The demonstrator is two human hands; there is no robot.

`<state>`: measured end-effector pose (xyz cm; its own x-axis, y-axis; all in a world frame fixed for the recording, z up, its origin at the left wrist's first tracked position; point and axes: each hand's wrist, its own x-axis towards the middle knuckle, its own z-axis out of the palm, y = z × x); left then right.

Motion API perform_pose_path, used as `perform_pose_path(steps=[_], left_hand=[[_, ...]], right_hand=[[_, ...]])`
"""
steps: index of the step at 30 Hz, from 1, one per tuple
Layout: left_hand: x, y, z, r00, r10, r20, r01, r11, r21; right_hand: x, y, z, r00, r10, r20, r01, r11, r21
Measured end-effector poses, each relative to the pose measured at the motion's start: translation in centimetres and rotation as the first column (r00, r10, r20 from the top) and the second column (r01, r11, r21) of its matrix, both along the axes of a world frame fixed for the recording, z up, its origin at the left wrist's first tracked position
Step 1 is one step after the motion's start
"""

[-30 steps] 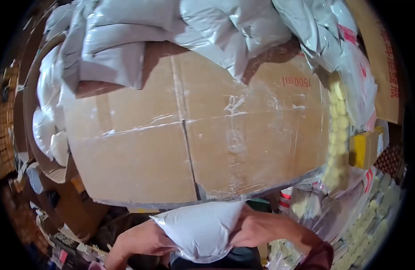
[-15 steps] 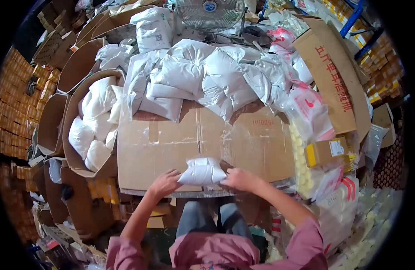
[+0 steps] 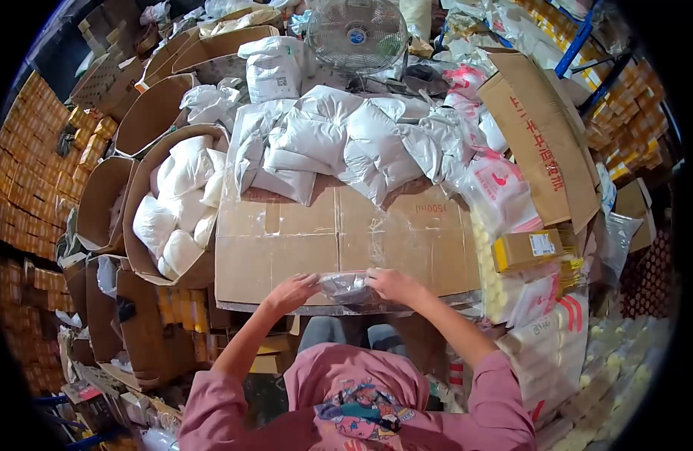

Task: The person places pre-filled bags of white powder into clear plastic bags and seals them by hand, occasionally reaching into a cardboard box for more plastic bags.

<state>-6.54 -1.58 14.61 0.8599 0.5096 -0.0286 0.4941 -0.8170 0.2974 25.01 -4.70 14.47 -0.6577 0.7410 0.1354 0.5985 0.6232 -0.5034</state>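
A small white plastic bag (image 3: 346, 288) is stretched between my two hands at the near edge of a table covered with flat cardboard (image 3: 301, 259). My left hand (image 3: 294, 292) pinches its left end, and the fingers of my right hand (image 3: 390, 284) are closed on the right end. The bag's upper edge runs nearly straight from hand to hand, while its front looks grey and shaded. What it contains is hidden. Beyond my hands, several filled white bags (image 3: 372, 150) lie heaped across the back of the cardboard.
At left stands a round-sided carton (image 3: 140, 225) holding white bundles (image 3: 185, 207). A fan (image 3: 356, 37) is behind the heap. To the right are a tall cardboard box (image 3: 538, 143), a small brown box (image 3: 528, 250) and red-marked plastic packs (image 3: 500, 188).
The small bag has tilted, so its broad white face shows less and its edge is on top. Both hands are slightly closer together, and the head view has shifted.
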Motion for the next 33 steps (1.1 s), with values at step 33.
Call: perform_pose_path(steps=[33], left_hand=[[5.5, -7.8, 2.5, 0.629, 0.756, -0.185, -0.775, 0.589, -0.228]], right_hand=[[-7.4, -7.8, 1.6, 0.836, -0.417, 0.356, 0.466, 0.883, -0.059]])
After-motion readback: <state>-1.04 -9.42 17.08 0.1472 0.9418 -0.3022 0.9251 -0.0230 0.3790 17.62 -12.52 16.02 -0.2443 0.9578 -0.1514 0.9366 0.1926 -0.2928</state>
